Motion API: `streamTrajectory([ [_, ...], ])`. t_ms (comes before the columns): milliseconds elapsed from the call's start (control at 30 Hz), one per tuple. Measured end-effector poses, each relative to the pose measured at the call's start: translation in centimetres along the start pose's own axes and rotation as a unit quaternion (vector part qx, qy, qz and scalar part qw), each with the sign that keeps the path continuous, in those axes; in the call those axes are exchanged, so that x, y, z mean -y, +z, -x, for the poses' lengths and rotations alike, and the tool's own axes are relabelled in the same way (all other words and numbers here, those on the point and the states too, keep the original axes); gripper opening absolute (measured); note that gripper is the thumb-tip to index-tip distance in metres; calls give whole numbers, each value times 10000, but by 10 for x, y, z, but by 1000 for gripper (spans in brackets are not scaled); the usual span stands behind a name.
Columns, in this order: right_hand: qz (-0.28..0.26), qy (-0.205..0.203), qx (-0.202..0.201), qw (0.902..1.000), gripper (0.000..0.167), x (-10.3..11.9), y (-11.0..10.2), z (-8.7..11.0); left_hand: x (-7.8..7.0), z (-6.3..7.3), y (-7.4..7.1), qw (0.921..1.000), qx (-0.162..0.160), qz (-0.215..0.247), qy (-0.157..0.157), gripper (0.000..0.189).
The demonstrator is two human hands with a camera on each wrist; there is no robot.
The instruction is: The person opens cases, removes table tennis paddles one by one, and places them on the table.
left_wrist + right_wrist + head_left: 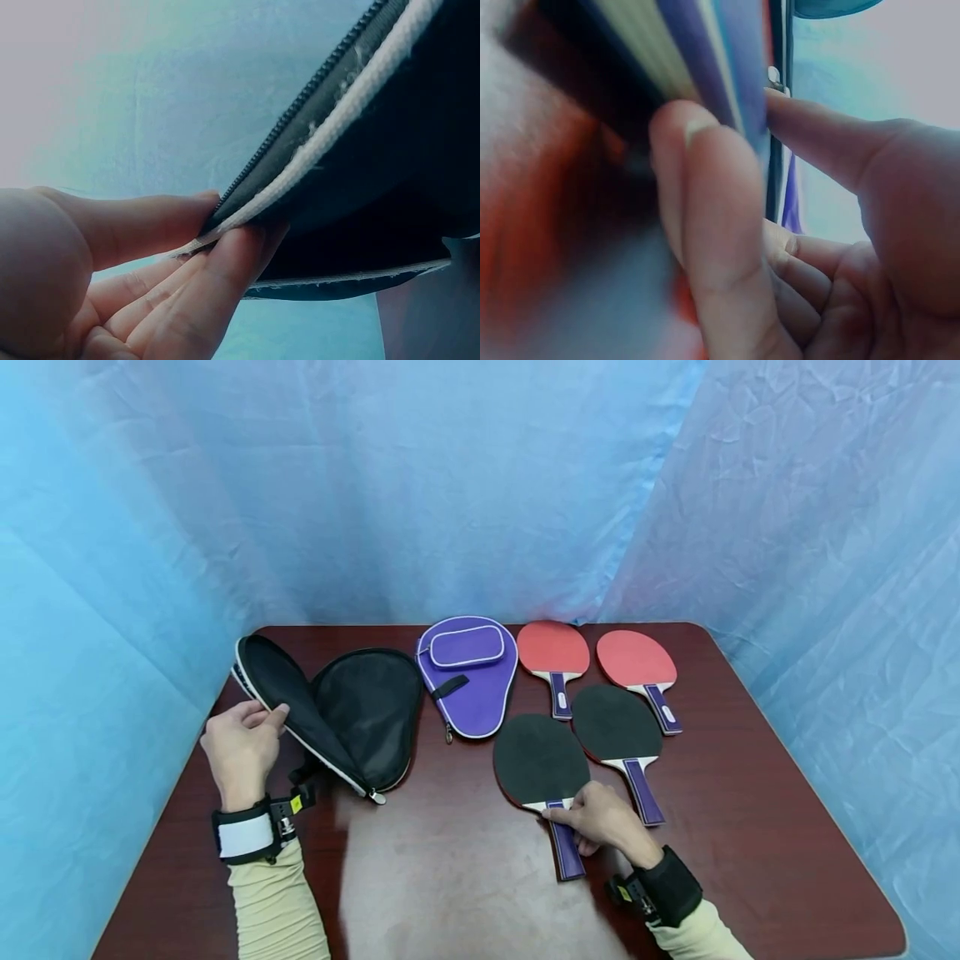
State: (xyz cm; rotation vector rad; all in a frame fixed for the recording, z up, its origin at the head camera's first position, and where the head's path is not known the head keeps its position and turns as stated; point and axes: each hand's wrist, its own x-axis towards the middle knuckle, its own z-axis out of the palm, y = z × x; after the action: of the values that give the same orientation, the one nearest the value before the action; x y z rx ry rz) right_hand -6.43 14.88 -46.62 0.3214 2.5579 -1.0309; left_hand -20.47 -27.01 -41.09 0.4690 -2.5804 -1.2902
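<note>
My left hand (242, 745) pinches the white-piped zip edge of a table tennis bat case (367, 710), black inside, and holds its flap (281, 681) lifted at the left of the table. In the left wrist view the thumb and fingers grip the piping (300, 161) beside the zip teeth. My right hand (603, 818) grips the purple handle of a black-faced table tennis bat (542, 758) at the table's middle. The right wrist view shows the thumb on one side of the handle (697, 60) and fingers on the other.
A closed purple bat case (480, 693) lies right of the opened one. Two red-faced bats (553, 647) (636, 658) lie at the back right, and another black-faced bat (617, 724) lies just right of the held one. Blue curtains (450, 485) surround the table (750, 827).
</note>
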Motion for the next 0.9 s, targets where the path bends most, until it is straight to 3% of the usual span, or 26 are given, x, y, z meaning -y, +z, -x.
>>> streamTrajectory([
  [267,-510,-381,-446,9970,42,15,-22,-14,3,0,-1,9996,-168,-21,209,37],
  [533,-1561,-1034,-451,9813,39,49,-43,-41,2,2,-2,9994,-218,-11,273,34],
  [733,-2210,-1117,-54,9688,34,82,-40,-65,0,4,-4,9996,-177,82,214,34],
  [900,-2633,-1216,356,9564,31,113,-31,-90,-2,4,-3,9989,-302,23,354,28],
])
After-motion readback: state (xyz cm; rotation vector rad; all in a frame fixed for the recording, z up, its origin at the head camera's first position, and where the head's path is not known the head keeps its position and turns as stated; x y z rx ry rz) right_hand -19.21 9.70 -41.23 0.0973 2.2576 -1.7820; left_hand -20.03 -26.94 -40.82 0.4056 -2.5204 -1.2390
